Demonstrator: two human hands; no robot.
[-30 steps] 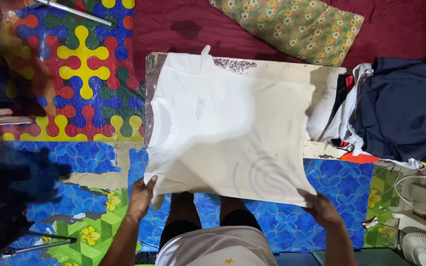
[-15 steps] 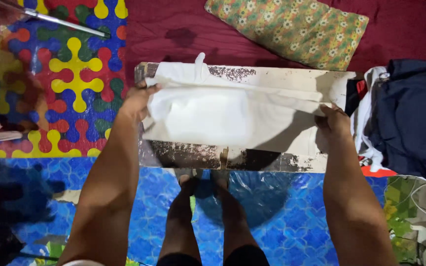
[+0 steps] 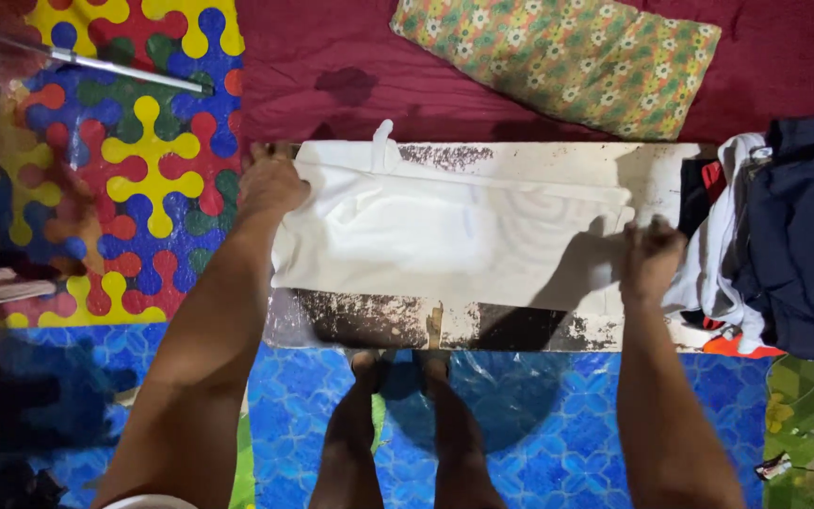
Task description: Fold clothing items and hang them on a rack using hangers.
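White t-shirt (image 3: 445,231) is lying folded in a long band across the worn white board (image 3: 520,325), which is serving as landmark here. Left hand (image 3: 270,184) is sitting at the board's left end, palm down and fingers curled over the shirt's left edge, pressing it flat. Right hand (image 3: 650,254) is resting toward the board's right end, fingers bunched and apparently pinching the shirt's right edge, though motion blur is making the grip hard to read. The shirt is stretching between the two hands, touching both, covering the far half of the board and leaving the near scuffed strip showing. A pile of dark and white clothes (image 3: 784,236) is lying on the board's right end, just beside the right hand. A floral pillow (image 3: 558,57) is lying beyond the board on the red bedding (image 3: 332,57). The person's bare legs (image 3: 407,434) are standing just below the board on the blue patterned mat (image 3: 539,415).
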